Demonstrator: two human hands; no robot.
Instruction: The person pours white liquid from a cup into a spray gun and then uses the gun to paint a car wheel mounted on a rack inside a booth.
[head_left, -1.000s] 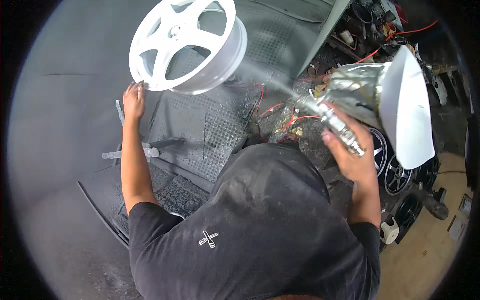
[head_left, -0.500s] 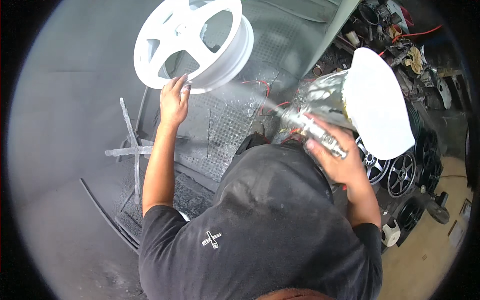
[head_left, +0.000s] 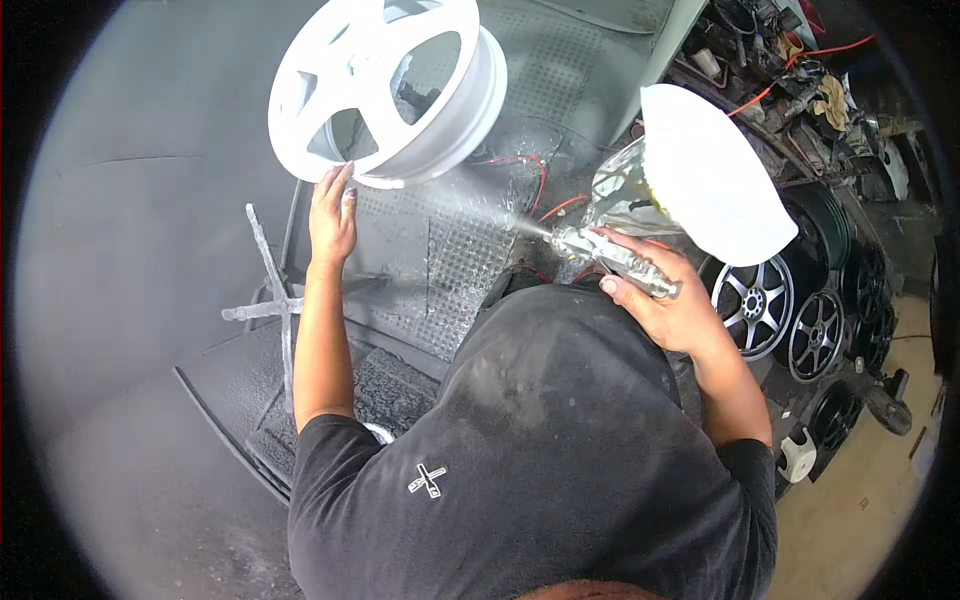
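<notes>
A white five-spoke wheel rim (head_left: 440,120) is raised at the upper left, its face tilted. My left hand (head_left: 333,215) reaches up to its lower edge, fingers stretched out and touching the rim, thumb apart. In my right hand (head_left: 672,305) is a metal spray gun (head_left: 612,262), wrapped by the fingers. A fine mist leaves its nozzle toward the underside of the rim. Above the gun sits a shiny, paint-streaked cup (head_left: 620,195) with a broad white top (head_left: 715,175). What carries the rim is hidden.
A grey-coated cross-shaped stand (head_left: 272,265) is left of my left forearm. A red hose (head_left: 541,185) runs over the textured floor mat (head_left: 455,270). Several wheels, including a silver-spoked one (head_left: 752,302), stand at the right. Cluttered shelves (head_left: 775,100) fill the upper right.
The spray gun and its cup have shifted left, with the nozzle slightly lower. My left hand has slid a little left and down as the rim turned slightly clockwise. Spray continues.
</notes>
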